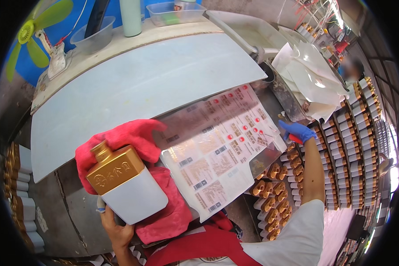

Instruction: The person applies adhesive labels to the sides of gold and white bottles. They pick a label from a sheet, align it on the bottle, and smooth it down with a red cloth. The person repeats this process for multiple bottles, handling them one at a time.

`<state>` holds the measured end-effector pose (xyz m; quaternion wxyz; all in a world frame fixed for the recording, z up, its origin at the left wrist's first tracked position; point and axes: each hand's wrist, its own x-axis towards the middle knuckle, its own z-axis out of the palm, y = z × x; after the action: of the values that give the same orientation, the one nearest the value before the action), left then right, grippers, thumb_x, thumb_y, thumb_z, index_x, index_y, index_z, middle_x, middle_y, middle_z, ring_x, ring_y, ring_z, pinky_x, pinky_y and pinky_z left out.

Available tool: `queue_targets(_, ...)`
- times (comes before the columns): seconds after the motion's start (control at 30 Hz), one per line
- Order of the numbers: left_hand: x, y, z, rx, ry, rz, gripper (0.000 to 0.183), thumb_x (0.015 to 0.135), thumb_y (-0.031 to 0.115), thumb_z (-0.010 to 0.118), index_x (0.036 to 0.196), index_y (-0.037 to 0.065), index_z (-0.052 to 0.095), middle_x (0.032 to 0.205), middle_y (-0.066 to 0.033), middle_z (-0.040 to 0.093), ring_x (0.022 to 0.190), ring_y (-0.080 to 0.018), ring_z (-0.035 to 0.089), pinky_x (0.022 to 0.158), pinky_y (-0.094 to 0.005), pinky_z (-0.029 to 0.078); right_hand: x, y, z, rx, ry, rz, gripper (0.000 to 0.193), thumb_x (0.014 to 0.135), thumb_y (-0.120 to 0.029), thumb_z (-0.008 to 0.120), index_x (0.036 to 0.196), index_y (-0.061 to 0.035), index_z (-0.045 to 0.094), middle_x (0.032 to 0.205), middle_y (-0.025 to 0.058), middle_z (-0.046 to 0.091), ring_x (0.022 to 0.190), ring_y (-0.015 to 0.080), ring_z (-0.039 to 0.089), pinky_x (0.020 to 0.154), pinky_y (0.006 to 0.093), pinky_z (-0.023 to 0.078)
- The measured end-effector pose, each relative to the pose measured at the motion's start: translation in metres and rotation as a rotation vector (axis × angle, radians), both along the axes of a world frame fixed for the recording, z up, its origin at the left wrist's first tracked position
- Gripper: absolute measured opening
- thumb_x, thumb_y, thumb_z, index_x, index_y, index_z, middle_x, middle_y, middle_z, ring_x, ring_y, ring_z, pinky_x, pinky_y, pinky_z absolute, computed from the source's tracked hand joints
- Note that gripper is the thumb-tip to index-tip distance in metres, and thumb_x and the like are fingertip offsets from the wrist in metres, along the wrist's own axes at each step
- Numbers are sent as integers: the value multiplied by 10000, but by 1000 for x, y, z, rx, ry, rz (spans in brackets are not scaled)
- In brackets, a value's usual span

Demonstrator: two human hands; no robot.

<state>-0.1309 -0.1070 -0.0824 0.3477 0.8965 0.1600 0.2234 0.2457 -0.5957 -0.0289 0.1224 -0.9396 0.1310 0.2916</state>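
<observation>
A rectangular bottle (pixel 133 195) with a white body, gold shoulder and embossed gold front lies tilted over a red cloth (pixel 170 213), its neck toward the upper left. My left hand (pixel 118 230) grips it at the lower left edge; one fingertip wears a pale and blue wrap, and the other fingers are partly hidden. To the right, beyond the sheet of labels (pixel 221 155), my right hand (pixel 299 131) wears a blue glove with a finger stretched leftward. A red-orange patch shows under its palm; I cannot tell what it is. The transparent label sheet bears printed blocks and red dots.
A pale board (pixel 142 88) slopes behind the labels. Gold-topped bottles (pixel 272 204) stand in rows at right, with stacked racks (pixel 350 146) beyond and more bottles (pixel 24 195) at left. Crumpled white sheets (pixel 308 80) fill a tray. A green fan (pixel 26 33) stands far left.
</observation>
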Motion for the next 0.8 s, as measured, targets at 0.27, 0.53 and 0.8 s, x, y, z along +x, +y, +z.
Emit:
queue_targets(0.27,-3,-1,-6,-17,-17,27,588,670,123,718,1191,-63,518,1222,-242,521,1144,-425,498,970,-432,385,-75,1,-28,320,-553,87,537,750,-445,738,1068,-17,668,925,135,686,855,180,636,778,308,496)
queue_targets(0.53,-1,-4,0,-51,-16,12,539,697,83,700,1192,-44,531,1237,-222,517,1168,-384,487,993,-409,359,-92,28,-45,72,-711,172,410,746,-315,690,1079,-80,653,887,156,665,844,304,642,778,375,501)
queue_targets(0.8,0,-5,-2,-71,-24,27,505,705,103,706,1164,-40,552,1217,-222,534,1164,-388,483,991,-418,355,-58,13,-66,74,-653,82,259,712,-268,686,859,-56,663,796,143,671,758,299,653,720,366,516)
